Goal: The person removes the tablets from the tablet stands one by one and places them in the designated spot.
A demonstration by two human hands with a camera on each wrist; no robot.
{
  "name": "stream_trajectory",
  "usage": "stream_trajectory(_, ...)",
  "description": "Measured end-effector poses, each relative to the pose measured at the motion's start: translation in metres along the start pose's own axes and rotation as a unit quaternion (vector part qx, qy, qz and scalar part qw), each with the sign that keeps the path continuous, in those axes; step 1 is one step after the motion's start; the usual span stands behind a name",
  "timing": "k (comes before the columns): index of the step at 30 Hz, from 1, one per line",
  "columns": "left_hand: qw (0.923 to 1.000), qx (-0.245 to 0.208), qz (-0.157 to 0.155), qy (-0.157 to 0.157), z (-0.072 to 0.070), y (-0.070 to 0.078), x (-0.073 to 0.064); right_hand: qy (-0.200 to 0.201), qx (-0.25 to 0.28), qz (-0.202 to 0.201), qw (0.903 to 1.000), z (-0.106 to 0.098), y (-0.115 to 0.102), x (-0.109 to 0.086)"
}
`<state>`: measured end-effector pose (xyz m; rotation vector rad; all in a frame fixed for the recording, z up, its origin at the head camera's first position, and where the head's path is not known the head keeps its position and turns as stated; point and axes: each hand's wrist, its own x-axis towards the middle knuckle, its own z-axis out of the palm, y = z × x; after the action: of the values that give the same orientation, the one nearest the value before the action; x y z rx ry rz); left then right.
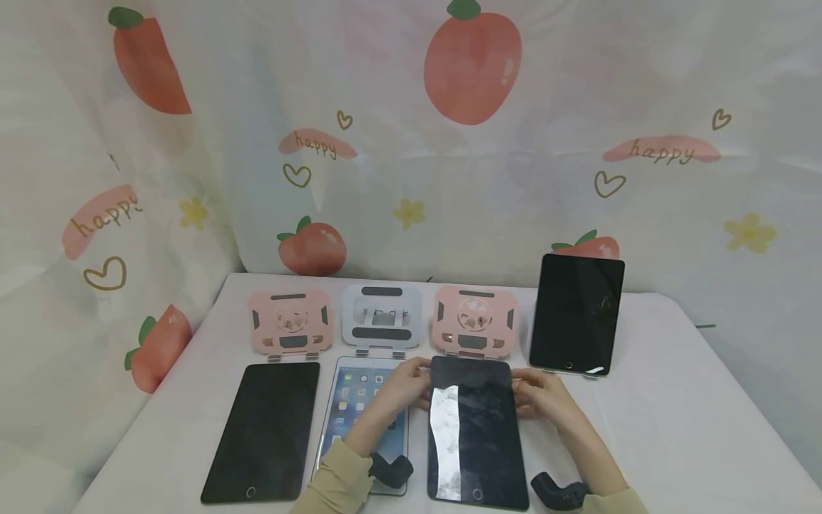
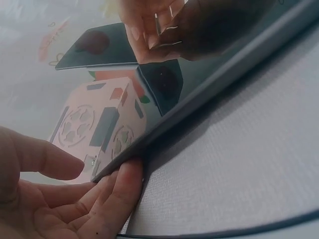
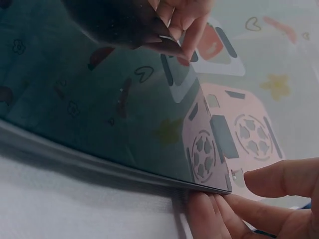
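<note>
A black tablet (image 1: 491, 435) with a round home button lies front right of centre, its screen up and reflecting. My left hand (image 1: 406, 385) grips its far left corner, the fingers (image 2: 127, 181) bent under the edge and the thumb close over the corner. At the far right corner my right hand (image 1: 546, 396) does likewise, fingers (image 3: 207, 216) tucked beneath and thumb just past the edge. Directly behind the tablet stands a pink stand (image 1: 475, 321) with grey pads and a round cut-out; its reflection shows in the screen.
To the left lie a white tablet (image 1: 359, 389) with a lit screen, partly behind my left arm, and another black tablet (image 1: 263, 432). Behind them stand a pale blue stand (image 1: 382, 318) and a second pink stand (image 1: 292, 321). At right, a black tablet (image 1: 576, 314) is propped upright.
</note>
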<state>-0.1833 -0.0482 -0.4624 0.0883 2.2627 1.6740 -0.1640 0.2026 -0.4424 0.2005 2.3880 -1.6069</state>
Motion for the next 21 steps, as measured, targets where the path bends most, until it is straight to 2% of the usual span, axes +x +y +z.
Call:
stream_trajectory(6,0.9982,0.051,0.006,0.031,0.0026,0.0015,-0.0005,-0.016,0.006,-0.008,0.9998,-0.0001,0.0027,0.0017)
stream_trajectory(10,0.9971,0.057,0.005,0.049,0.0054,0.0036,-0.0017,-0.014,0.007,-0.007,0.9999,0.0007,0.0032,0.0026)
stream_trajectory(16,0.9941,0.088,0.027,0.057,0.0052,0.0051,-0.0035,-0.009,-0.015,0.0,0.9999,0.0026,0.003,0.0032)
stream_trajectory(21,0.9964,0.067,0.01,0.05,0.0021,0.0034,-0.0024,-0.007,-0.025,0.01,0.9996,0.0029,0.0023,0.0029)
